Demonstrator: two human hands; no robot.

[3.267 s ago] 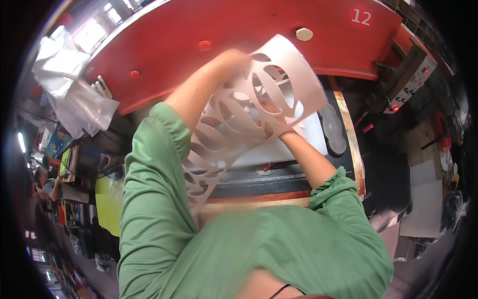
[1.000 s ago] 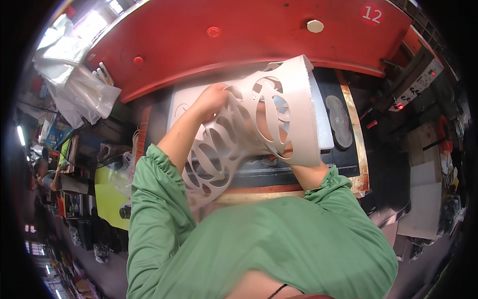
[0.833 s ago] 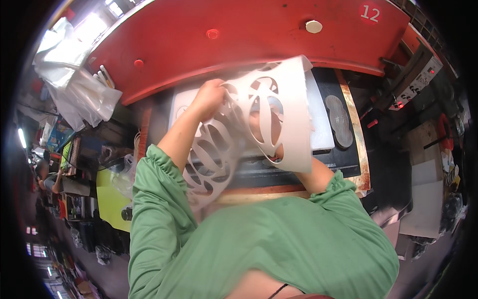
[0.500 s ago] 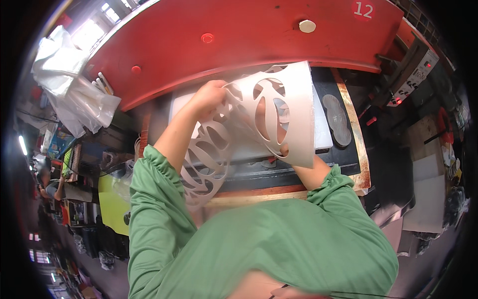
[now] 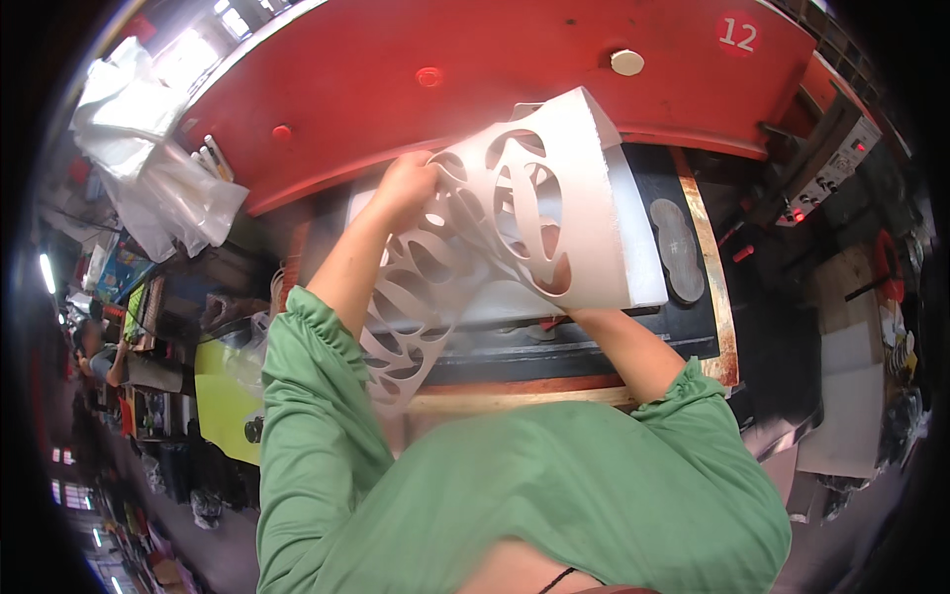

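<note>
I hold a large white sheet [image 5: 584, 213] full of oval cut-out holes, lifted and curled above a dark press bed [image 5: 693, 327]. My left hand [image 5: 404, 188] grips the sheet's upper left edge. My right hand [image 5: 559, 277] is mostly hidden behind the sheet; only fingers show through a hole, holding it from beneath. The sheet's perforated lower part [image 5: 406, 327] droops toward my green sleeve. A flat white sheet [image 5: 648, 272] lies on the bed under it.
A big red machine housing [image 5: 495, 89] spans the back with a round knob [image 5: 626, 61]. An oval cutting die [image 5: 676, 247] lies on the bed at right. Crumpled clear plastic bags [image 5: 148, 168] hang at left. A control box [image 5: 831, 168] stands at right.
I have swung the cut-out sheet: its solid end has tilted up and right, and the sheet has shifted slightly over the bed while both hands kept hold.
</note>
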